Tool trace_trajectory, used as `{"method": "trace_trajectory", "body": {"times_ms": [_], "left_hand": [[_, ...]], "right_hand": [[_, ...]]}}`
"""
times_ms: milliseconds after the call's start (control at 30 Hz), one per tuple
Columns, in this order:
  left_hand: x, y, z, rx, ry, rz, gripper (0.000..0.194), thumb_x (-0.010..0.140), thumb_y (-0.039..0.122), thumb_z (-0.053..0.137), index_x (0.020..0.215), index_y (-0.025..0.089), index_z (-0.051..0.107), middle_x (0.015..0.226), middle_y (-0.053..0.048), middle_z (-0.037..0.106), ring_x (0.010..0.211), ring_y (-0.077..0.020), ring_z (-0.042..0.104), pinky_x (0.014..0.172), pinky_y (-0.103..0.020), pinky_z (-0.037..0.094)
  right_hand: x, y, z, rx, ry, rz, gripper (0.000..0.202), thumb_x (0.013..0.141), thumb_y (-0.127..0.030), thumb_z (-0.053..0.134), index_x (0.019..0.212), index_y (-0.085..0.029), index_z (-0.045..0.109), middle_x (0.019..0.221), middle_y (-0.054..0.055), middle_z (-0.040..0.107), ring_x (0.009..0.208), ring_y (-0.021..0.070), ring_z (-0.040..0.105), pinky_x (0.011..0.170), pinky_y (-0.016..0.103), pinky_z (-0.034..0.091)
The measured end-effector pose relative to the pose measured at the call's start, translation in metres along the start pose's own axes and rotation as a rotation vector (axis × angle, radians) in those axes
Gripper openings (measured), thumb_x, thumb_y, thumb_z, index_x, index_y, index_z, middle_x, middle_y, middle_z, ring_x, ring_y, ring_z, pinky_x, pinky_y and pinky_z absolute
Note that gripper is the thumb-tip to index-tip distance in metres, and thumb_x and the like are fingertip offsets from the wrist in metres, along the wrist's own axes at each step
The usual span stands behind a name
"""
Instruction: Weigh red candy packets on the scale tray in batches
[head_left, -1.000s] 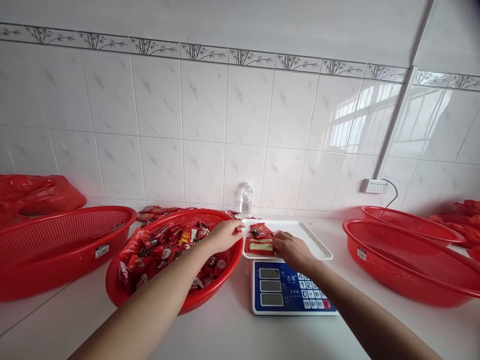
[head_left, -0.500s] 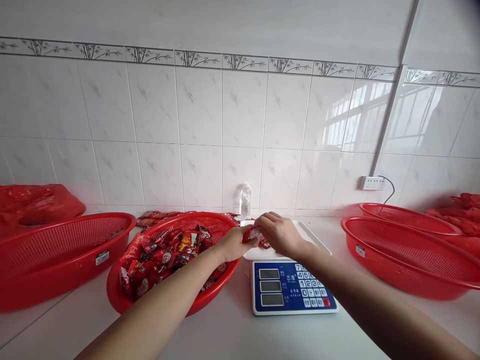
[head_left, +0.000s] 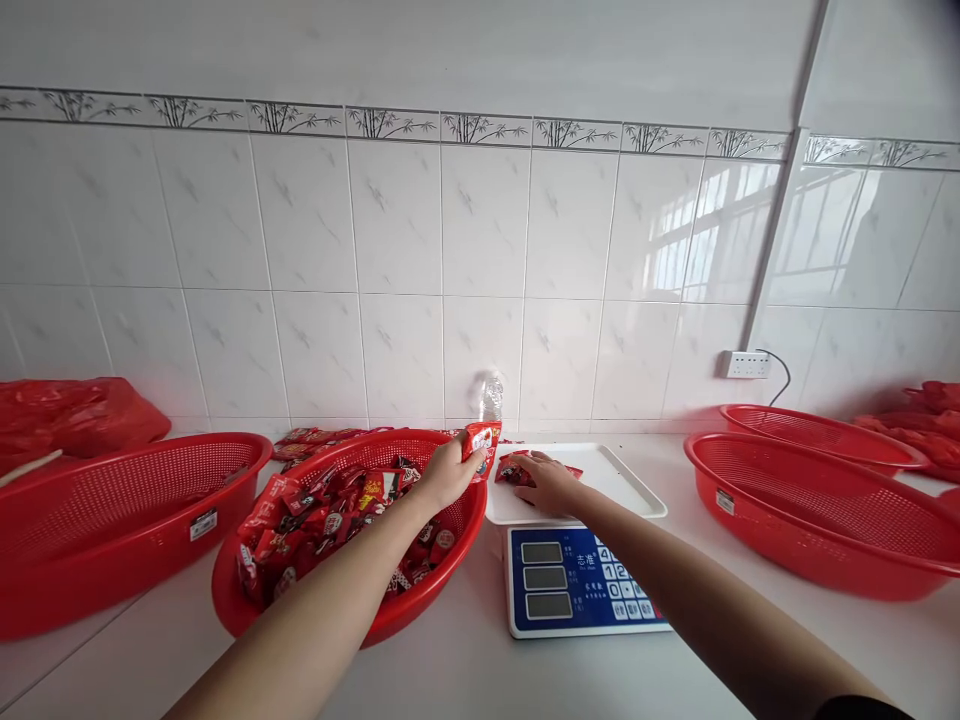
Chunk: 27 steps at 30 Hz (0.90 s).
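My left hand point(head_left: 448, 472) is closed on a small red printed bag point(head_left: 484, 447), held upright above the right rim of a red perforated basket point(head_left: 480, 500). Wrapped red snack packets point(head_left: 330, 520) fill much of that basket. My right hand point(head_left: 551, 485) rests over a few red snack packets point(head_left: 514, 467) on the white tray point(head_left: 622, 480) of a weighing scale, fingers stretched across them; its palm hides part of them. Below the tray is the scale's blue keypad panel point(head_left: 581, 560), partly covered by my right forearm.
Another red basket point(head_left: 150, 560) stands at the left, with red plastic bags point(head_left: 82, 415) behind it. More red baskets point(head_left: 810, 540) and red bags point(head_left: 919, 430) are at the right. A clear bottle point(head_left: 492, 396) and flat red packages point(head_left: 307, 440) lie along the tiled wall.
My hands have moved apart. The left has shifted slightly left with the red bag, now raised upright; the right has come down onto the packets on the scale tray.
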<state>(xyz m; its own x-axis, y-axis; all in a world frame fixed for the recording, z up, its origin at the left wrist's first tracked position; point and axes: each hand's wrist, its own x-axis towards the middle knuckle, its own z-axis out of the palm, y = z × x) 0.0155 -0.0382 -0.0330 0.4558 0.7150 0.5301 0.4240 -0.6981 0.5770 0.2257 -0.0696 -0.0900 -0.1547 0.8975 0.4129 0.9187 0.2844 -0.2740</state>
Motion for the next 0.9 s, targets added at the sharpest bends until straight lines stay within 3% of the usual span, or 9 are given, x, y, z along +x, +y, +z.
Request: {"method": "trace_trajectory", "body": {"times_ms": [100,200,400,467,600,667,800,900], "left_hand": [[-0.001,-0.002,0.002,0.069,0.010,0.007,0.016,0.085,0.031,0.048,0.092,0.019,0.056,0.078,-0.003,0.066,0.072,-0.0201,0.063,0.066,-0.029,0.046],[-0.001,-0.003,0.003,0.076,0.045,0.019,0.028,0.084,0.027,0.049,0.111,0.019,0.051,0.082,-0.003,0.067,0.074,-0.0206,0.064,0.064,-0.029,0.046],[0.002,-0.005,0.004,0.051,0.128,-0.043,0.024,0.086,0.029,0.050,0.108,0.020,0.052,0.078,-0.004,0.065,0.074,-0.0229,0.064,0.067,-0.032,0.048],[0.002,-0.006,0.005,0.017,0.143,-0.055,0.023,0.084,0.031,0.054,0.105,0.021,0.053,0.078,-0.003,0.065,0.076,-0.0231,0.064,0.069,-0.033,0.048],[0.001,-0.007,0.005,0.011,0.117,-0.059,0.023,0.084,0.033,0.055,0.103,0.021,0.053,0.081,-0.004,0.066,0.078,-0.0239,0.065,0.072,-0.034,0.048],[0.000,-0.006,0.005,0.027,0.094,-0.066,0.023,0.084,0.033,0.054,0.103,0.020,0.052,0.084,-0.005,0.067,0.079,-0.0244,0.065,0.072,-0.035,0.048],[-0.001,-0.003,0.004,0.033,0.038,-0.076,0.023,0.087,0.033,0.049,0.106,0.019,0.050,0.089,-0.007,0.067,0.082,-0.0247,0.065,0.072,-0.035,0.049],[-0.003,0.000,0.003,0.009,0.027,-0.080,0.026,0.089,0.034,0.048,0.109,0.018,0.049,0.092,-0.008,0.068,0.085,-0.0248,0.065,0.075,-0.037,0.050]], "right_hand": [[0.006,-0.002,0.003,0.025,0.014,0.019,0.032,0.084,-0.029,0.061,0.116,-0.025,0.063,0.118,0.005,0.065,0.117,0.0239,0.053,0.100,0.043,0.036],[0.013,-0.002,-0.002,0.066,0.090,0.097,0.024,0.091,-0.036,0.056,0.104,-0.017,0.064,0.106,0.006,0.066,0.104,0.0205,0.059,0.095,0.044,0.042],[0.016,-0.004,-0.018,0.212,0.205,0.220,0.034,0.100,-0.036,0.033,0.116,-0.016,0.056,0.097,0.005,0.066,0.081,0.0144,0.063,0.071,0.030,0.049],[0.011,-0.007,-0.018,0.235,0.185,0.210,0.034,0.099,-0.034,0.032,0.116,-0.019,0.057,0.098,0.006,0.067,0.083,0.0149,0.063,0.070,0.028,0.047],[-0.004,-0.014,-0.010,0.244,0.082,0.149,0.023,0.078,-0.032,0.063,0.099,-0.023,0.067,0.095,0.004,0.070,0.090,0.0211,0.062,0.071,0.028,0.044],[-0.010,-0.017,-0.004,0.253,0.061,0.127,0.020,0.072,-0.023,0.066,0.091,-0.022,0.068,0.094,0.004,0.070,0.094,0.0234,0.061,0.072,0.029,0.043],[-0.015,-0.022,0.001,0.338,0.109,0.079,0.019,0.073,-0.012,0.058,0.087,-0.021,0.068,0.101,0.005,0.067,0.093,0.0201,0.061,0.077,0.030,0.044],[-0.011,-0.028,-0.002,0.458,0.188,0.064,0.023,0.082,-0.018,0.052,0.101,-0.020,0.064,0.102,0.005,0.067,0.088,0.0166,0.062,0.077,0.029,0.047]]}}
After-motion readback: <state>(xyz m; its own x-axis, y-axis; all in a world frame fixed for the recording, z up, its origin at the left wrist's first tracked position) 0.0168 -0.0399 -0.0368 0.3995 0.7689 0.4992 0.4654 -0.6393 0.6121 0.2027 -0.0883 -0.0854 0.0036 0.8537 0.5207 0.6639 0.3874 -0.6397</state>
